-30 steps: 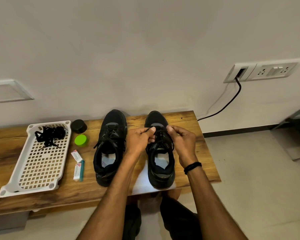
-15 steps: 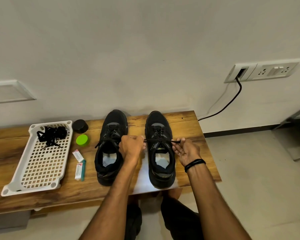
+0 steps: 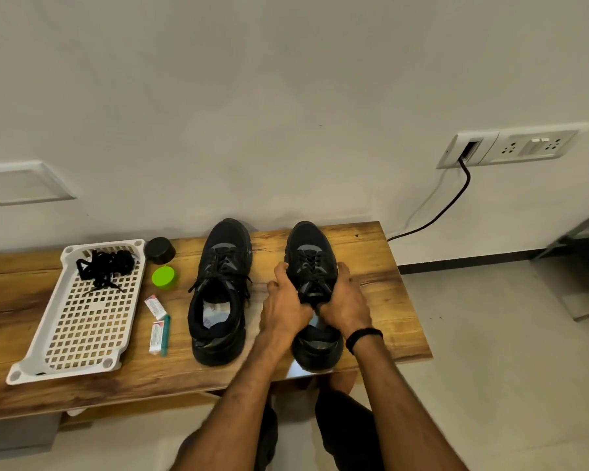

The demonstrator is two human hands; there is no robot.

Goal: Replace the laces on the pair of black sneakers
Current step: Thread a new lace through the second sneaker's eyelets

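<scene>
Two black sneakers stand side by side on the wooden bench (image 3: 381, 263), toes toward the wall. The left sneaker (image 3: 220, 294) is laced, its lace ends hanging loose at the sides. Both my hands clasp the right sneaker (image 3: 312, 256) around its middle. My left hand (image 3: 286, 305) wraps its left side, thumb up near the eyelets. My right hand (image 3: 344, 300) wraps the right side. The thumbs meet over the tongue and hide the shoe's opening and the lace ends. A bundle of black laces (image 3: 104, 266) lies in the far end of a white tray (image 3: 85, 334).
Between the tray and the left sneaker lie a black cap (image 3: 160, 249), a green lid (image 3: 164, 277) and two small packets (image 3: 159, 321). A black cable (image 3: 446, 205) runs from a wall socket to behind the bench. My knees sit below the front edge.
Earlier my hands pinched the right sneaker's lace ends and pulled them apart sideways. Now both hands have let the lace go and closed around the shoe's sides.
</scene>
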